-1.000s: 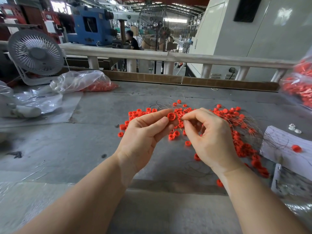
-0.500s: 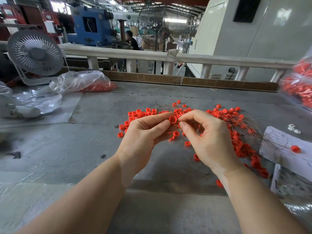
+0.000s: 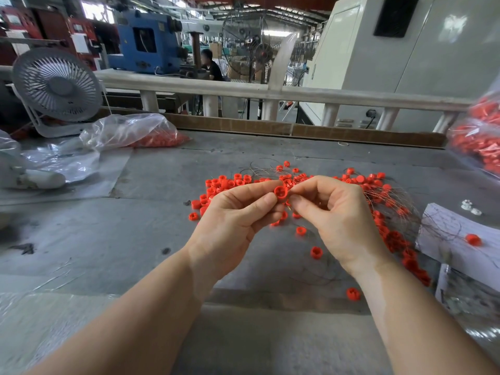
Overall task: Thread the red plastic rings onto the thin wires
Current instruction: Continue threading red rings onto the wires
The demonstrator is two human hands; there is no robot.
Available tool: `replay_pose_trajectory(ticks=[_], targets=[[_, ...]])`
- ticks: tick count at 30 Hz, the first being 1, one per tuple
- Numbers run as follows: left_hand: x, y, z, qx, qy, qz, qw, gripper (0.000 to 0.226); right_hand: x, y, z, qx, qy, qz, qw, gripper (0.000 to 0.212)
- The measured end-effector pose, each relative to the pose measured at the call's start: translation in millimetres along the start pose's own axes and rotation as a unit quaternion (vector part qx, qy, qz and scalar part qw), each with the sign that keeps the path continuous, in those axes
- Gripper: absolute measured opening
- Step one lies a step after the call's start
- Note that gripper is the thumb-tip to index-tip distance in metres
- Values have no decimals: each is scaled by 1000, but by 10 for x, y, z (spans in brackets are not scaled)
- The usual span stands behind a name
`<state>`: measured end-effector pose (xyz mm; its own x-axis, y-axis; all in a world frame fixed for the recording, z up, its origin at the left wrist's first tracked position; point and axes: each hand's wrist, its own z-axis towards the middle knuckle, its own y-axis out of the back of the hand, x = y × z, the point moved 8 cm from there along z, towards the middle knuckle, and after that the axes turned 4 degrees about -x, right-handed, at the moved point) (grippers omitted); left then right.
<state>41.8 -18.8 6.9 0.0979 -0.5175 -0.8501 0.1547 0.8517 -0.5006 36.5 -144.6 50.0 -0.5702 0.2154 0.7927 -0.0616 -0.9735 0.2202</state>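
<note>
My left hand [image 3: 238, 220] pinches one red plastic ring [image 3: 280, 191] between thumb and forefinger, its open face toward me. My right hand [image 3: 335, 217] meets it from the right, thumb and forefinger pinched at the ring's edge; a thin wire between those fingertips is too fine to make out. Behind the hands a pile of loose red rings [image 3: 227, 184] lies on the grey table [image 3: 108, 239]. To the right, a fan of thin wires [image 3: 397, 201] carries several threaded rings.
A grey desk fan [image 3: 58, 85] and a plastic bag of red rings [image 3: 135, 132] sit at the back left. Another bag of rings [image 3: 479, 139] hangs at the right edge. White paper [image 3: 460, 239] lies at the right. A wooden strip [image 3: 297, 129] borders the far edge.
Both hands stay together over the pile. The ring in my left fingers has shifted slightly, and my right fingertips have closed in against it.
</note>
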Motion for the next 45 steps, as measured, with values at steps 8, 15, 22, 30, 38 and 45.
replay_pose_trajectory(ticks=[8, 15, 22, 30, 38, 45], targets=[[36, -95, -23, 47, 23, -19, 998, 25, -194, -1, -26, 15, -116, 86, 989, 17], [26, -72, -3, 26, 10, -10, 1000, 22, -267, -93, -69, 64, -175, 84, 979, 15], [38, -96, -20, 28, 13, -6, 1000, 21, -299, -99, -94, 68, -215, 124, 966, 4], [69, -129, -35, 44, 33, -17, 998, 20, -355, -95, -109, 70, -249, 140, 956, 26], [88, -119, -18, 40, 41, -37, 998, 19, -399, -98, -123, 73, -264, 130, 953, 41], [71, -82, 3, 26, 24, -42, 999, 18, -428, -49, -105, 48, -262, 103, 958, 22]])
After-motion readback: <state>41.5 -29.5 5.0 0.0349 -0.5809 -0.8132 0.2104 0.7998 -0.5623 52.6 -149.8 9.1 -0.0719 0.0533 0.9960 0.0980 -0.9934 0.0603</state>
